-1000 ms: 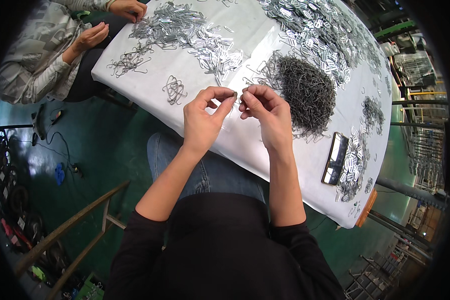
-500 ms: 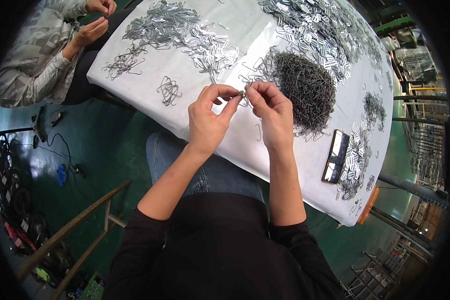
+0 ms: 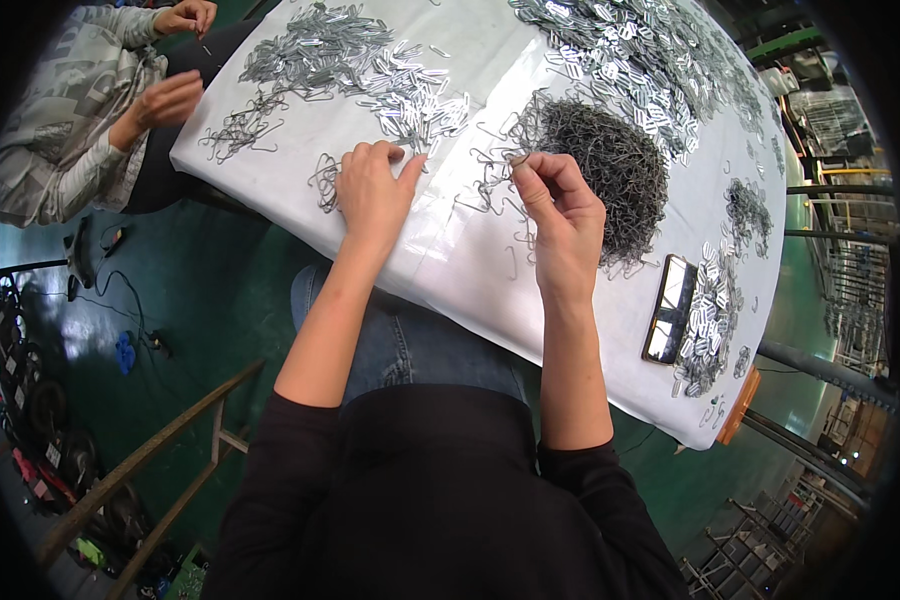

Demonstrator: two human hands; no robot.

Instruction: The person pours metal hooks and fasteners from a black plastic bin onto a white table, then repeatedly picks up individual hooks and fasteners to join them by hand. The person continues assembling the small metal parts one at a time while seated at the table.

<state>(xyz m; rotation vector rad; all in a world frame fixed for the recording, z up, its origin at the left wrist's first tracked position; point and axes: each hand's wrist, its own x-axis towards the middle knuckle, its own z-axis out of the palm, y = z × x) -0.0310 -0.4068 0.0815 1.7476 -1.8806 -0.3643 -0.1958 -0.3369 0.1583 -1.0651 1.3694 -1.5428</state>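
Observation:
My left hand (image 3: 375, 195) is above the white-covered table (image 3: 460, 265), thumb spread from its bent fingers. Beside it lies a small tangle of wire hooks (image 3: 325, 182), partly covered by the hand. Just beyond its thumb are loose flat slotted metal pieces (image 3: 425, 108). My right hand (image 3: 570, 215) is closed in a pinch of thumb and forefinger, over a few loose wire hooks (image 3: 485, 185). Something small and dark shows at its fingertips, too small to name. Right behind that hand rises a big dark heap of wire hooks (image 3: 610, 170).
A co-worker's hands (image 3: 170, 98) are at the table's left side. A wide spread of slotted metal pieces (image 3: 630, 60) covers the far right. A phone (image 3: 670, 310) lies beside more metal pieces (image 3: 705, 335). On the left stands a brown metal frame (image 3: 160, 450).
My hands have parted: the left moved left and opened toward the metal pieces, the right shifted slightly right, still pinching. The co-worker's hands have also moved apart.

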